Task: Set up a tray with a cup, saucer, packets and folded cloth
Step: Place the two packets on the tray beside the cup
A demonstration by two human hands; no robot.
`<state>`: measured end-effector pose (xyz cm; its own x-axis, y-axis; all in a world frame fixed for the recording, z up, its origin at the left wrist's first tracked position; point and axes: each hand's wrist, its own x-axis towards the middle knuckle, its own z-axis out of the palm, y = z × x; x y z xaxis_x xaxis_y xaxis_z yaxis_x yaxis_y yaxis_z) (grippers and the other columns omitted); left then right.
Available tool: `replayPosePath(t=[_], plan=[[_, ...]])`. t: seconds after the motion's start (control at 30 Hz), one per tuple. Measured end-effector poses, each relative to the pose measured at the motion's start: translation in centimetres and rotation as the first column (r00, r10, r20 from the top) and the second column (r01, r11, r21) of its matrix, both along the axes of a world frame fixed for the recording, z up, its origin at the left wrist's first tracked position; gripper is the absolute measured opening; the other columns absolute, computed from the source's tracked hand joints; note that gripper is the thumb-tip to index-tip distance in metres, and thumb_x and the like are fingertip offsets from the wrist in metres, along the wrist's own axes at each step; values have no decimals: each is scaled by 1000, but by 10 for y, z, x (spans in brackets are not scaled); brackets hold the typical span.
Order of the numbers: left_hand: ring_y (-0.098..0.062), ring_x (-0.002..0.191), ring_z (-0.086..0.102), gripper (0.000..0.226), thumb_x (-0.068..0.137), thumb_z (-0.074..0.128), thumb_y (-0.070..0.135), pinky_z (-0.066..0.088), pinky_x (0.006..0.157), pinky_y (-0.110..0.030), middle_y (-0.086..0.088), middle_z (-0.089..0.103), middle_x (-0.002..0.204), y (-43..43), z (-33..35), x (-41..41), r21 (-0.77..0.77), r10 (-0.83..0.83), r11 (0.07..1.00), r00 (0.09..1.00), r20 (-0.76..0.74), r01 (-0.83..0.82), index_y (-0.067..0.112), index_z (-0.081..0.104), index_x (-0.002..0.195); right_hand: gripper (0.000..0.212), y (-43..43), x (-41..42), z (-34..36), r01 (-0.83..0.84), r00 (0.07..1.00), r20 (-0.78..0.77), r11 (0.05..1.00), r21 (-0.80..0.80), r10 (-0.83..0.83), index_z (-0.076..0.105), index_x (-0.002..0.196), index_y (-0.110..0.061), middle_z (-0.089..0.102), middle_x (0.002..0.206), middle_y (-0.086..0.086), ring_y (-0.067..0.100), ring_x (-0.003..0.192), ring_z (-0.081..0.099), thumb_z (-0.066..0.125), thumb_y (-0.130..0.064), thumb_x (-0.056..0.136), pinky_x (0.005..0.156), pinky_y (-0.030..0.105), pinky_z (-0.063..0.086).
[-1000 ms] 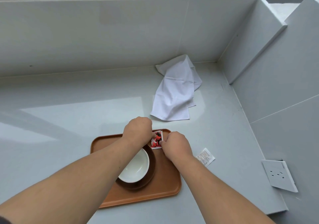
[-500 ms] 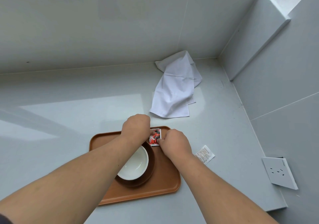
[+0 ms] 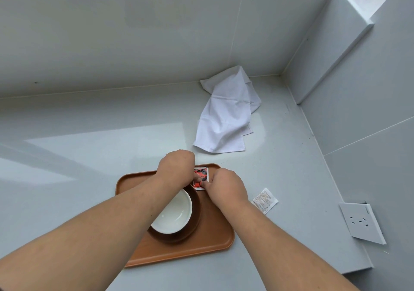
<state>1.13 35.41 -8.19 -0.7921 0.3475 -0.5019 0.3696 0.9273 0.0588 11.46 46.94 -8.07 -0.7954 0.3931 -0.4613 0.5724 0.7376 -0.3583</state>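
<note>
Both hands, left hand (image 3: 177,167) and right hand (image 3: 226,186), pinch the red packet (image 3: 201,176) on the tray (image 3: 215,230); best to square it flat beside the saucer (image 3: 197,219).

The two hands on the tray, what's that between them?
A red packet lies between the left hand and right hand, on the tray's far corner, in the head view.

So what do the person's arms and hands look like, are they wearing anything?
Both arms are bare from the wrists back to the picture's edge, with no sleeves in view. The left hand and right hand wear no gloves, and no watch, bracelet or ring shows. At the bottom left corner there is a tiny dark sliver by the left arm; it is too small to tell what it is.
</note>
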Motion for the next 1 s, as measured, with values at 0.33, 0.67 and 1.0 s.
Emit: replayPosePath(t=[0.33, 0.67, 1.0], plan=[[-21, 77, 57, 46, 70, 85, 61, 42, 62, -30, 5, 59, 82, -1, -4, 1, -3, -11, 1000, 1000, -23, 11, 23, 68, 89, 33, 0, -2, -4, -22, 1000, -6, 999, 27, 22, 56, 72, -23, 69, 81, 3, 24, 68, 52, 72, -47, 87, 58, 29, 37], [-19, 88, 63, 11, 90, 64, 41, 53, 71, -33, 8, 66, 90, 34, 31, 29, 215, -116, 970, 993, 17, 110, 32, 62, 85, 14, 43, 29, 15, 104, 979, -179, 994, 23, -98, 61, 94, -21, 66, 96, 0, 24, 84, 61, 59, -35, 93, 66, 34, 47], [-23, 106, 64, 40, 87, 67, 51, 53, 84, -34, 0, 69, 111, 127, 20, 99, 244, -314, 928, 944, 103, 282, 20, 69, 113, 50, 120, 100, 10, 270, 963, 1, 960, 71, -270, 53, 127, -18, 54, 123, 7, 31, 107, 60, 72, -37, 84, 79, 38, 53]])
